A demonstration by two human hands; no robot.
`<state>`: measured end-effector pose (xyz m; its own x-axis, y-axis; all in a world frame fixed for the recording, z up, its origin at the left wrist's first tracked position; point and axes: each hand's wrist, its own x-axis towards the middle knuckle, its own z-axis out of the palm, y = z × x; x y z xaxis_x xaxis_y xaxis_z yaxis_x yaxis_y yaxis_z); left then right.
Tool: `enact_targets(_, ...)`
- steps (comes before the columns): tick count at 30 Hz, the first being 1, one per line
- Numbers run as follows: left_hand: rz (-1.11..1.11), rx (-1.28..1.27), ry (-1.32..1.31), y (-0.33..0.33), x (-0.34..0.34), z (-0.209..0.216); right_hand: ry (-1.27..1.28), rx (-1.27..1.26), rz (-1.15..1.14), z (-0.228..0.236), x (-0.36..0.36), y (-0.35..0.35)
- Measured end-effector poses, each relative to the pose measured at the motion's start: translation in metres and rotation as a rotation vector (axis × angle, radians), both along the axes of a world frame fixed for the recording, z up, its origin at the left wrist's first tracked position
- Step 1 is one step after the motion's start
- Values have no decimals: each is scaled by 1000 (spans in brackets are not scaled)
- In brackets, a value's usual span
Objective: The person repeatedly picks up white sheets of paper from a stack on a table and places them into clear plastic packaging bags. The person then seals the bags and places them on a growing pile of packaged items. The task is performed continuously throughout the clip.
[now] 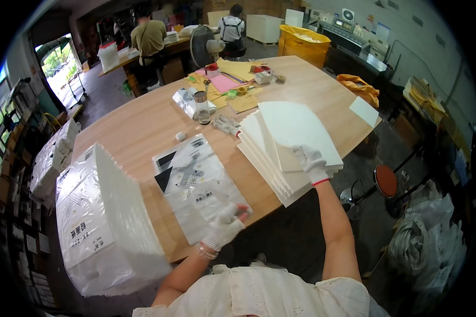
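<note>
My left hand [225, 226], in a white knitted glove with reddish fingertips, is closed at the near end of a clear printed plastic bag [203, 164]. Thin film rises by its fingers, which seem to pinch it. The bag lies flat on the table, with black corners and a pencil print. My right hand [311, 161], in a white glove with a red cuff, grips the near right edge of the top sheets on a stack of white paper [293, 121]. The stack is fanned in stepped layers on its left side; the fingers' undersides are hidden.
A tall pile of filled plastic packs [98, 211] stands at the table's left. Behind the bag are a loose glove [227, 125], a clear jar [202, 108], yellow and pink papers [227, 82] and tape rolls. A red stool [385, 180] stands right; two people sit at a far table.
</note>
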<state>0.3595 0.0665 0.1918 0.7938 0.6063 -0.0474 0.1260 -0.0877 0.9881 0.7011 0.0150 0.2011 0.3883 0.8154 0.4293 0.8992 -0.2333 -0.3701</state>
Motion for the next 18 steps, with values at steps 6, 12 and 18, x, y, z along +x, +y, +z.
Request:
enact_targets(6,-123,-1074,-260,-3,22,-22,7,-271,726,49,-173,-68)
enact_targets(12,-220,-173,154,2,-21,-15,1449,187,61,-73,-83,-146)
enact_targets(18,-163,913,251,-65,-15,-31,1194,454,62,-85,-228,-69)
